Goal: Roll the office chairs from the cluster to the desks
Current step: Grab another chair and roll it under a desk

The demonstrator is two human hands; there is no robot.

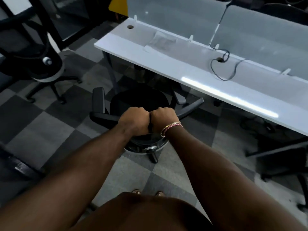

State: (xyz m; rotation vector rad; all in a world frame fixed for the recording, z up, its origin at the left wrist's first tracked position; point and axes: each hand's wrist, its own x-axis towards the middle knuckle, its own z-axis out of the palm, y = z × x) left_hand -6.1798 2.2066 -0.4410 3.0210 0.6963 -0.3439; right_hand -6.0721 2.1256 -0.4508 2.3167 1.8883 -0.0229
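- The left hand (134, 120) and the right hand (164, 120) sit knuckle to knuckle, both clenched over the top edge of the backrest of a black office chair (139, 99).
- A bracelet (170, 128) circles the right wrist.
- The chair stands on the floor just in front of the person, its seat facing away from them toward the white bench (183, 67); the front of the seat reaches the bench's near edge.
- Its armrests run parallel on either side, pointing at the bench; the left armrest (99, 99) shows in full, the right one only partly.
- A black cable (223, 67) loops on the bench top by a grommet hole, before a frosted divider panel (183, 19).
- A second office chair (33, 52) stands well apart at the left on the checkered carpet (50, 124).
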